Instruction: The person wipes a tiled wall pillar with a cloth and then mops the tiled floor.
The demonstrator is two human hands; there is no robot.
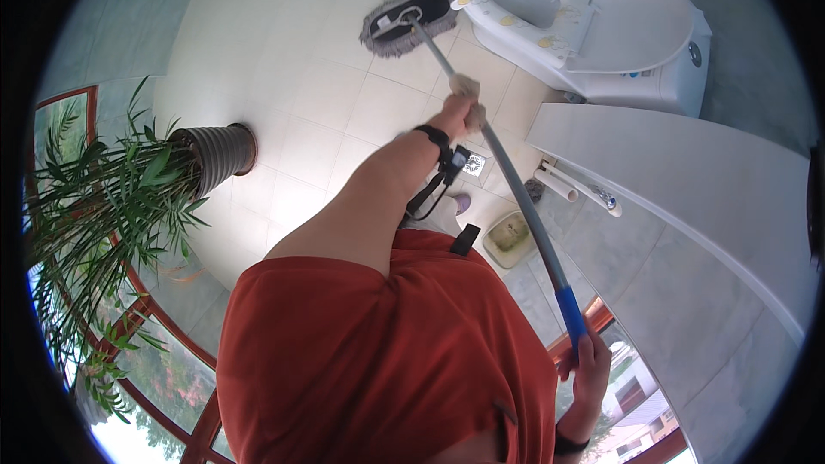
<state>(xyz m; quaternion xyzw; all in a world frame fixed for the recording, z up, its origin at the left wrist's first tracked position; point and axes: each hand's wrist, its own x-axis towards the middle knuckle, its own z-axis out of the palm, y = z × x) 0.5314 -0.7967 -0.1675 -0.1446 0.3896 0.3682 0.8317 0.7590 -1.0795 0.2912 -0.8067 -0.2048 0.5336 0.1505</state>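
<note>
A flat dust mop (412, 19) with a grey fringed head rests on the tiled floor beside the toilet's front. Its long grey pole (522, 196) slants down to a blue grip (571, 319). My left hand (459, 115) is closed around the pole partway along it. Something pale beige shows at those fingers; whether it is a glove or a cloth I cannot tell. Lower right, my right hand (588, 367) holds the end of the blue grip. A black strap with a small device (456, 161) is on my left wrist.
The white toilet (635, 29) has its lid raised and a patterned seat cover. A white counter (670, 174) curves along the right, above pipes (557, 182). A greenish-stained basin (509, 238) and a floor drain (474, 164) lie below. A potted plant (222, 154) stands left near windows.
</note>
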